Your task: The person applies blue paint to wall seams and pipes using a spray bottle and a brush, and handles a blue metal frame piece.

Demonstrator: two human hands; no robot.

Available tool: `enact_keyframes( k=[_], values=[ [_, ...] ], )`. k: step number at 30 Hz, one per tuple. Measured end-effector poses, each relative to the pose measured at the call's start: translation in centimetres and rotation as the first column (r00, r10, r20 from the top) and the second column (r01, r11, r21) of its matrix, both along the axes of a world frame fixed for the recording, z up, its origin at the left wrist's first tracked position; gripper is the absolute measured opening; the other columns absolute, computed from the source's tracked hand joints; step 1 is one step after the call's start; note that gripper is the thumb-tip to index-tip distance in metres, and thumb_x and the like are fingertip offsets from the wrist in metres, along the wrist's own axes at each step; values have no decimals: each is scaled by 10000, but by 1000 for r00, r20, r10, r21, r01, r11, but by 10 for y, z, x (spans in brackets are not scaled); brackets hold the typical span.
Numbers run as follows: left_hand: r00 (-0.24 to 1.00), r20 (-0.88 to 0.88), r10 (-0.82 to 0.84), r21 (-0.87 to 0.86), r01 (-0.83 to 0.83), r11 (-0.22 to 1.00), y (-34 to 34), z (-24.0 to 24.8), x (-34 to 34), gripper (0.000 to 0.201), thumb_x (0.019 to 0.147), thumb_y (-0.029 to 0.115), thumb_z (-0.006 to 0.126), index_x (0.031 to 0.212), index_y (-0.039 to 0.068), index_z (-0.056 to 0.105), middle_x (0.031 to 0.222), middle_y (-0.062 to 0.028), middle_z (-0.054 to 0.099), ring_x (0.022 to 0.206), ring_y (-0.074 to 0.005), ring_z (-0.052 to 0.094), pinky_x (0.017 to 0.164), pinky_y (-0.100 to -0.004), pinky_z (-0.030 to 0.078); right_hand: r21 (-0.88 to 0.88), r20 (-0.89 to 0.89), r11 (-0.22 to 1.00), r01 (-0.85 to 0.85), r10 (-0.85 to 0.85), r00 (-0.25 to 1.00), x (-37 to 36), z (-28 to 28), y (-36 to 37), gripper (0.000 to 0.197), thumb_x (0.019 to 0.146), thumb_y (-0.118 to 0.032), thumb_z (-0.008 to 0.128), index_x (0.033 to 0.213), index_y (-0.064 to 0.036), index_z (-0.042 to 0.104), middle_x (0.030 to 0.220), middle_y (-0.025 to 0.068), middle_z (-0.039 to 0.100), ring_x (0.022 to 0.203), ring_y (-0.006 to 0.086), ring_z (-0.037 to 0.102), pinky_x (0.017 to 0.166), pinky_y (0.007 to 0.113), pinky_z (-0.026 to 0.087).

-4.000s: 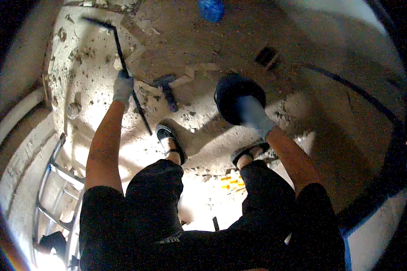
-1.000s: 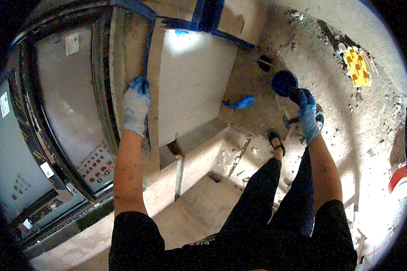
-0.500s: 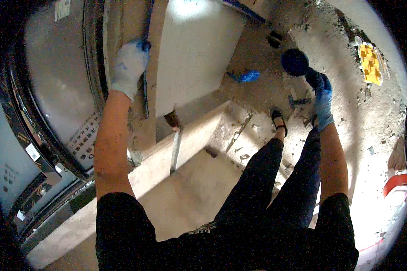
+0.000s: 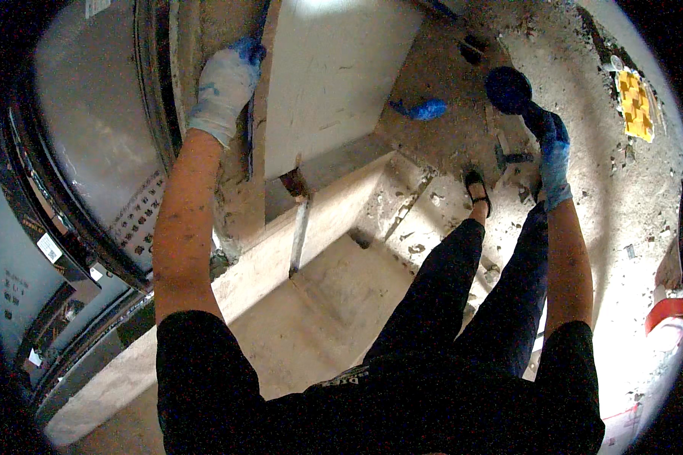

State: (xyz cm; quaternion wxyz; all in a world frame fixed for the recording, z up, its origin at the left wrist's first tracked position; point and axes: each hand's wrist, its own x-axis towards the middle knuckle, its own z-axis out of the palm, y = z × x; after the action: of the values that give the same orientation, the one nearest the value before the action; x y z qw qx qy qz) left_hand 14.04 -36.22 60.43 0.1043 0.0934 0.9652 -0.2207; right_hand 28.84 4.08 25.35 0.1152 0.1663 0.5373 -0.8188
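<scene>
My left hand (image 4: pixel 226 89), in a white glove with blue fingertips, is raised at the upper left. Its fingers are curled at a dark, narrow upright edge (image 4: pixel 251 140) beside a pale flat panel (image 4: pixel 330 83). What they grip, if anything, is hidden. On the right, my right hand (image 4: pixel 552 148) wears a similar glove and is closed round the handle of a round dark blue pan-like thing (image 4: pixel 508 89). That round thing is held out above the dirty floor, and its inside is too dark to make out.
Large framed glass panels (image 4: pixel 91 129) stand at the left. Below the pale panel runs a ledge (image 4: pixel 319 216) with a bracket (image 4: pixel 294 183). A crumpled blue thing (image 4: pixel 426 110) lies on the floor. At the far right are a yellow checked piece (image 4: pixel 636 106) and a red-and-white object (image 4: pixel 666 318).
The view has shifted a little, so most things appear slightly higher and further right. Both hands keep nearly the same pose, and the right still holds the round dark blue thing.
</scene>
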Motion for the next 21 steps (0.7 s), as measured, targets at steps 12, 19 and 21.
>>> enact_keyframes(
  k=[12, 19, 21],
  values=[
    [995, -12, 103, 2, -103, 995, 7, -2, 4, 230, 860, 260, 504, 848, 62, 622, 822, -210, 617, 789, -414, 583, 677, -482, 473, -8, 52, 999, 31, -30, 998, 4, -2, -3, 330, 960, -257, 446, 1110, 5, 578, 1093, 107, 626, 982, 196, 594, 914, 309, 436],
    [991, 7, 133, 140, -132, 981, 18, 6, 3, 216, 850, 233, 517, 862, 47, 625, 841, -216, 612, 787, -425, 566, 677, -469, 463, -9, 24, 999, 46, -46, 999, 5, -7, 4, 318, 958, -236, 451, 1103, 14, 583, 1072, 110, 634, 982, 195, 598, 911, 308, 443],
    [994, 6, 111, 177, -110, 978, 18, 4, 2, 215, 848, 227, 520, 864, 42, 629, 838, -218, 612, 784, -425, 567, 677, -468, 463, -16, 46, 999, 51, -51, 998, 8, -11, 6, 313, 958, -227, 451, 1096, 21, 585, 1066, 115, 635, 969, 198, 604, 902, 310, 452]
  ],
)
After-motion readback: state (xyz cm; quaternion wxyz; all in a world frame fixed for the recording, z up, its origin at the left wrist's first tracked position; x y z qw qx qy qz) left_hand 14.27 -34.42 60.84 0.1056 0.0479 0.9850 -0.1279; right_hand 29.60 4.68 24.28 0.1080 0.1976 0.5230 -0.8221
